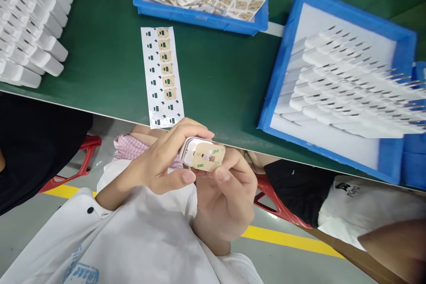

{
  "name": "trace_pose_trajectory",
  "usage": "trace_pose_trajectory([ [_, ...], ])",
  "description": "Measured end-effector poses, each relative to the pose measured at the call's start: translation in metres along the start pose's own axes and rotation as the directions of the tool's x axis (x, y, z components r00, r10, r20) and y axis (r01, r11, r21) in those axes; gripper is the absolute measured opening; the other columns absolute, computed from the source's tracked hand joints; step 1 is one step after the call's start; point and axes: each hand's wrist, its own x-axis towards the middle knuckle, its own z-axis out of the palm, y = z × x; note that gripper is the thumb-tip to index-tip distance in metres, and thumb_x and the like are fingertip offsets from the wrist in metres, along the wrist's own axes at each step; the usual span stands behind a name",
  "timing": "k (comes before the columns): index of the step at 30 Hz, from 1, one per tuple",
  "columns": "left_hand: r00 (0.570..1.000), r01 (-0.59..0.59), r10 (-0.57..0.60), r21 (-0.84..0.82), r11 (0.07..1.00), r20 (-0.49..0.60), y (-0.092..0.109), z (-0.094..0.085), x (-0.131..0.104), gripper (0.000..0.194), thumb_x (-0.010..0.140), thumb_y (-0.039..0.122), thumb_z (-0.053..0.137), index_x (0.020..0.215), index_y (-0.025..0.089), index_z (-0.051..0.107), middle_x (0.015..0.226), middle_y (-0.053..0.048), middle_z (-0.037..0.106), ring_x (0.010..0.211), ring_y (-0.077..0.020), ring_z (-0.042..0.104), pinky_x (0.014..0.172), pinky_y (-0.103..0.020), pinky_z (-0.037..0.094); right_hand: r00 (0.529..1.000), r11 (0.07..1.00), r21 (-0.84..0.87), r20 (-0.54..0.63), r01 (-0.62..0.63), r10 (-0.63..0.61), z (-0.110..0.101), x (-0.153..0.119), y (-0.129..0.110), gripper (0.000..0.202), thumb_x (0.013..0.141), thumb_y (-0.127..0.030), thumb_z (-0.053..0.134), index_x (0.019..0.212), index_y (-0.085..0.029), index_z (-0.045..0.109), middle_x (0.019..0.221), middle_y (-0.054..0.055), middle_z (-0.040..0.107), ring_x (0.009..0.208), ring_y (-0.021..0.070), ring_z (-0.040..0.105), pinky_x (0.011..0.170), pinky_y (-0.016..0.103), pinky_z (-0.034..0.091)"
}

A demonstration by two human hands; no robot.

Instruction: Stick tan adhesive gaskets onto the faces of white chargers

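Note:
My left hand [164, 155] is wrapped around a small white plastic housing [188, 153] with rounded corners, just in front of the table edge. Between thumb and finger, my right hand [233, 193] pinches a tan adhesive sticker [203, 163] with green 3M print and cut-outs in its middle. The sticker overlaps the end of the housing; whether it touches cannot be made out. Behind my left hand, a white sticker sheet [155, 82] lies on the green table [226, 80], with several tan stickers in its right column and bare cut-outs elsewhere.
A blue tray [196, 20] at the back holds several sticker sheets. To the right, another blue tray [279, 69] carries rows of white housings [349, 93] with thin pieces sticking out. More white parts [33, 31] are stacked at left. People sit on both sides, near red stools [278, 206].

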Motion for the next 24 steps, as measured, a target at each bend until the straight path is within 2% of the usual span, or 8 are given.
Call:
trace_pose_trajectory([
  [4,0.997,-0.060,0.061,0.035,0.998,-0.044,-0.0030,0.0025,0.0028,0.049,0.100,0.060,0.049,0.128,0.020,0.052,0.112,-0.008,0.057,0.100,-0.0226,0.059,0.084,-0.039,0.054,1.000,1.000,-0.016,-0.005,0.012,-0.012,-0.0004,0.0005,0.0017,0.026,0.087,-0.032,0.073,0.069,-0.023,0.058,0.067,-0.002,0.051,0.064,0.0141,0.048,0.061,0.028,0.043],
  [10,0.994,-0.092,0.097,0.096,0.991,-0.051,-0.0039,0.0031,0.0033,0.043,0.101,0.055,0.046,0.128,0.022,0.049,0.112,-0.008,0.058,0.099,-0.0231,0.059,0.083,-0.040,0.054,0.998,0.996,-0.066,0.015,0.061,-0.060,-0.0008,0.0017,0.0028,0.024,0.088,-0.030,0.071,0.069,-0.023,0.058,0.066,-0.002,0.050,0.063,0.0149,0.047,0.060,0.030,0.042],
  [18,0.997,-0.071,0.078,0.194,0.979,-0.029,0.0001,0.0003,0.0033,0.041,0.103,0.055,0.041,0.128,0.022,0.047,0.111,-0.008,0.058,0.100,-0.0235,0.060,0.083,-0.042,0.054,0.996,0.985,-0.147,0.030,0.091,-0.088,-0.0006,0.0028,0.0037,0.024,0.089,-0.030,0.069,0.069,-0.023,0.056,0.065,-0.002,0.048,0.061,0.0144,0.047,0.058,0.030,0.042],
  [24,0.999,-0.045,0.047,0.166,0.985,-0.011,0.0054,-0.0014,0.0046,0.038,0.104,0.051,0.043,0.128,0.022,0.048,0.112,-0.008,0.058,0.102,-0.0232,0.061,0.085,-0.041,0.055,0.995,0.987,-0.130,0.044,0.093,-0.088,-0.0005,0.0037,0.0033,0.024,0.090,-0.030,0.068,0.071,-0.023,0.056,0.066,-0.002,0.049,0.062,0.0144,0.048,0.059,0.029,0.043],
])
